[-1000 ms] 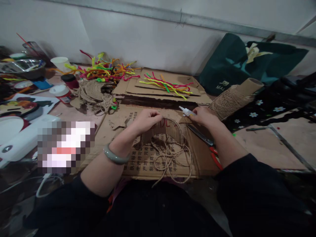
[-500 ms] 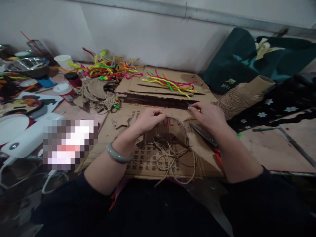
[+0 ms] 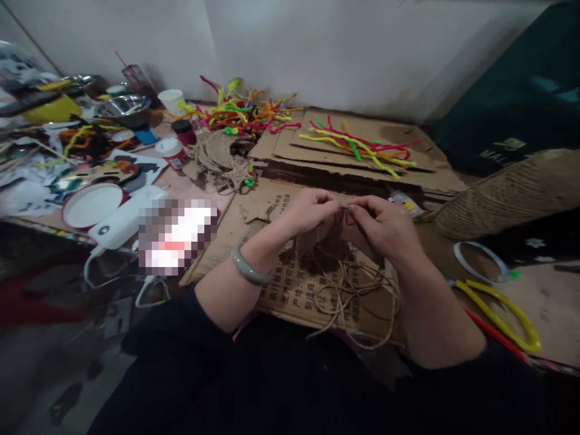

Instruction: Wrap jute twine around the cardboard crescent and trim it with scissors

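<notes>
My left hand (image 3: 315, 211), with a pale green bangle (image 3: 249, 267) on its wrist, is closed in a pinch on thin brown twine (image 3: 357, 302). My right hand (image 3: 380, 225) pinches at the same spot, and the fingertips of both hands nearly touch. Below them the twine hangs in loose loops over a printed cardboard sheet (image 3: 290, 296). A small brown cardboard piece (image 3: 309, 240) shows under my left fingers, partly hidden. Left of my hands lies a cut cardboard star (image 3: 259, 212). Behind my right hand is a small bottle with a label (image 3: 405, 202).
Colourful pipe cleaners (image 3: 357, 145) lie on stacked cardboard at the back. Twine-wrapped pieces (image 3: 222, 160), paint jars (image 3: 170, 151) and a phone (image 3: 179, 235) are on the left. A big twine spool (image 3: 507, 193) and a yellow-handled tool (image 3: 502, 311) are on the right.
My right hand has come in beside my left hand, and their fingertips now meet at the twine. The view has turned left, so the table things appear further right.
</notes>
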A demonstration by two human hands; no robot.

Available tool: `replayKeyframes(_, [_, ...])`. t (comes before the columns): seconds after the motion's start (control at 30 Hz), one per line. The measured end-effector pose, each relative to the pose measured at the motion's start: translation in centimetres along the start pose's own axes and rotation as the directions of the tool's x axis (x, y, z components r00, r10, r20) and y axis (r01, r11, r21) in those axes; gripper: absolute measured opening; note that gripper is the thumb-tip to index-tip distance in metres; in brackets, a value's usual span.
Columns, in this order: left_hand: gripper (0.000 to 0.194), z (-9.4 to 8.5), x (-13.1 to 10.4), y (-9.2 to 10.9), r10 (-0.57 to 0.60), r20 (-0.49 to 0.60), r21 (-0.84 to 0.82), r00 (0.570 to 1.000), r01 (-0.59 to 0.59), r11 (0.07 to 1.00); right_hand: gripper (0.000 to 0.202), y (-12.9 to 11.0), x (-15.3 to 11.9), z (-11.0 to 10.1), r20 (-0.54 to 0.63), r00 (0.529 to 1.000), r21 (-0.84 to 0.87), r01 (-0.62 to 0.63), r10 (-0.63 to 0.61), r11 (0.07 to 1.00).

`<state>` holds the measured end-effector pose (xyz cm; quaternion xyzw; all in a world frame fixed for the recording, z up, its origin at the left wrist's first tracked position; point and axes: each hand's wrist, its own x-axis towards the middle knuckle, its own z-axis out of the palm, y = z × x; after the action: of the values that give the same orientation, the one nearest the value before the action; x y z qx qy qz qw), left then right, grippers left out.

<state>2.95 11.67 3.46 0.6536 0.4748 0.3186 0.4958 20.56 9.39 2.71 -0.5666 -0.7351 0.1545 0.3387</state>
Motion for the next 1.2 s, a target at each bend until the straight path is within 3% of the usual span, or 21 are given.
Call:
replayKeyframes(0.27, [0.027,0.3,-0.3,0.1,0.007,0.105,0.001,0.994,-0.007,1.0,0.022,1.1,-0.9,0.6,0.022,0.998,0.058,-0.062,0.061,0.996])
replayKeyframes(0.6, [0.027,0.0,0.1,-0.6,0.03,0.01,0.071,0.999,-0.031,0.997,0.024,1.2,-0.9,0.8,-0.073,0.994,0.055,-0.074,0.078,0.996])
replayKeyframes(0.83, [0.03,-0.2,-0.2,-0.3,0.116,0.125,0.062,0.985,-0.124,0.99,0.023,1.4,-1.0,1.2,-0.116,0.992,0.084,-0.041,0.051,0.996])
replayKeyframes(0.97, [0.027,-0.3,0.1,-0.7,0.111,0.088,0.107,0.99,-0.121,0.987,0.03,1.5,-1.1,1.3,-0.101,0.993,0.119,-0.052,0.065,0.991])
replayKeyframes(1.2, [0.023,-0.2,0.3,-1.0,0.16,0.041,0.153,0.986,-0.165,0.974,0.024,1.5,-1.1,1.4,-0.109,0.992,0.085,-0.047,0.057,0.995])
